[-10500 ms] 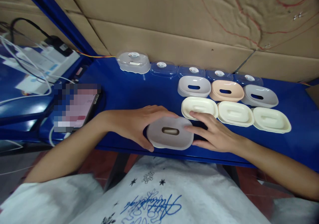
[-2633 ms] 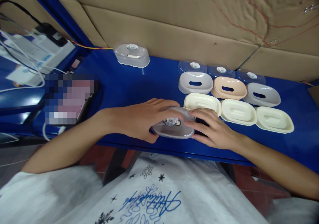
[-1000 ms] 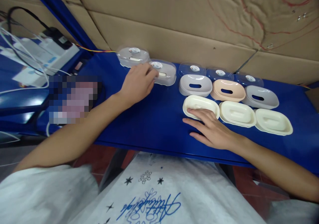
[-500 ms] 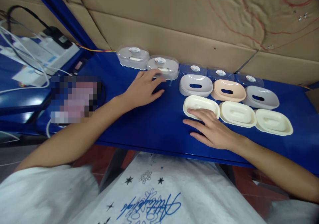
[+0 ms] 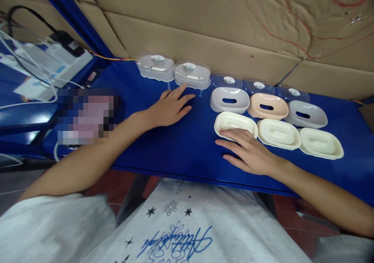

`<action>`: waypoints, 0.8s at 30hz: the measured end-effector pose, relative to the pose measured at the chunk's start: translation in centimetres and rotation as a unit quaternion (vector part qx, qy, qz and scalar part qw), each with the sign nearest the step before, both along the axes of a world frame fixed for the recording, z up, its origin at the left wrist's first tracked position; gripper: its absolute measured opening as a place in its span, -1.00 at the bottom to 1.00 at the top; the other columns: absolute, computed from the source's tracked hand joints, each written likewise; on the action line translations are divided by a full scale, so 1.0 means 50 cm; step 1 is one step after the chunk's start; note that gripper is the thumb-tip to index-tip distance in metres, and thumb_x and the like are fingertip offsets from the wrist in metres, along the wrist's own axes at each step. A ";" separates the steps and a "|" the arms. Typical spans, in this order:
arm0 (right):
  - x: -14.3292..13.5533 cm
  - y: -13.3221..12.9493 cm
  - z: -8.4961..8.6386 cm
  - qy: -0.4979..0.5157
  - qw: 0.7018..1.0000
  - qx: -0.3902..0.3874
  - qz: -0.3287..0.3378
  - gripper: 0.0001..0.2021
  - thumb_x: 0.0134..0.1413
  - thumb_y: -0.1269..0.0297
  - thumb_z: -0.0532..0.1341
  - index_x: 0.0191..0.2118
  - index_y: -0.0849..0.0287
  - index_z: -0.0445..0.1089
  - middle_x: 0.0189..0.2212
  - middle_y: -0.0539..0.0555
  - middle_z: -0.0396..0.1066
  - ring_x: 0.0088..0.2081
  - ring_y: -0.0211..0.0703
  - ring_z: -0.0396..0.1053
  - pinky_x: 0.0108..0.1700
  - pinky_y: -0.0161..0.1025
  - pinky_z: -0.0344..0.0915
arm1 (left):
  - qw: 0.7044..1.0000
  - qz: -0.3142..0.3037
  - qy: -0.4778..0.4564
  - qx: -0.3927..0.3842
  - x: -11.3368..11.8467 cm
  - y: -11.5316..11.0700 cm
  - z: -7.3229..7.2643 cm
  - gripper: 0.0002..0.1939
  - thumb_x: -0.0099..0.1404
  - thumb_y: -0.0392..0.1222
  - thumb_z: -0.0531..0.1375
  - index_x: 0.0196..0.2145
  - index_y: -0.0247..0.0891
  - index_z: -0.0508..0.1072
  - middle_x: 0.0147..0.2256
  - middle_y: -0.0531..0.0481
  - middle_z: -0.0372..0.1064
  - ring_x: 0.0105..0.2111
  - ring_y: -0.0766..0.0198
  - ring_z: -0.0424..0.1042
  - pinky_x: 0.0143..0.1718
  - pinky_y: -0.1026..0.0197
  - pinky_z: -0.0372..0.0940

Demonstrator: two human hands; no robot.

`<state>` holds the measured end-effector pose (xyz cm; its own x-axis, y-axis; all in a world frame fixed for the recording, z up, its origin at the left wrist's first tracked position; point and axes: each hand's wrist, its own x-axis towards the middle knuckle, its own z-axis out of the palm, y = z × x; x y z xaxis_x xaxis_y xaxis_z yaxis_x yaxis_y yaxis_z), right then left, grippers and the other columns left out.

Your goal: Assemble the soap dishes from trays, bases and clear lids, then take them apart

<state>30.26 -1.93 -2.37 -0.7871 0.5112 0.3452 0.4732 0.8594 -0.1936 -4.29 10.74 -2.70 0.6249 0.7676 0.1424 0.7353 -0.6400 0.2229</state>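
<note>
My left hand [image 5: 172, 106] is open, its fingers spread over the blue table just in front of a lidded soap box [image 5: 192, 75]; whether a fingertip touches its front edge I cannot tell. Another lidded soap box [image 5: 156, 68] stands to its left. My right hand [image 5: 247, 150] lies open, its fingers spread at the front edge of a cream soap dish base [image 5: 233, 122], partly covering it. Right of that are two more cream bases [image 5: 279, 133]. Behind them is a row of slotted trays: a grey one [image 5: 230, 99], a peach one [image 5: 268, 106] and another grey one [image 5: 307, 114].
Three clear lids [image 5: 258, 86] with stickers line the back of the blue table [image 5: 172, 150], against a cardboard wall [image 5: 187, 29]. On the left are a power strip [image 5: 55, 76] with plugs and cables, and a blurred-out object [image 5: 93, 115].
The nearer lidded soap box has moved slightly back, beside the other one. My left hand has drawn off it, down toward the table. My right hand has hardly moved.
</note>
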 end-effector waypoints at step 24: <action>0.015 0.020 0.003 0.049 0.982 0.005 -0.185 -0.48 0.58 0.06 0.14 0.51 0.03 0.22 0.48 0.28 0.32 0.47 0.30 0.28 0.41 0.25 0.21 | 0.974 -0.220 -0.011 -0.049 0.039 -0.077 0.041 -0.44 0.64 0.03 0.19 0.50 0.01 0.30 0.53 -0.36 0.06 0.50 -0.30 0.17 0.44 -0.45 0.12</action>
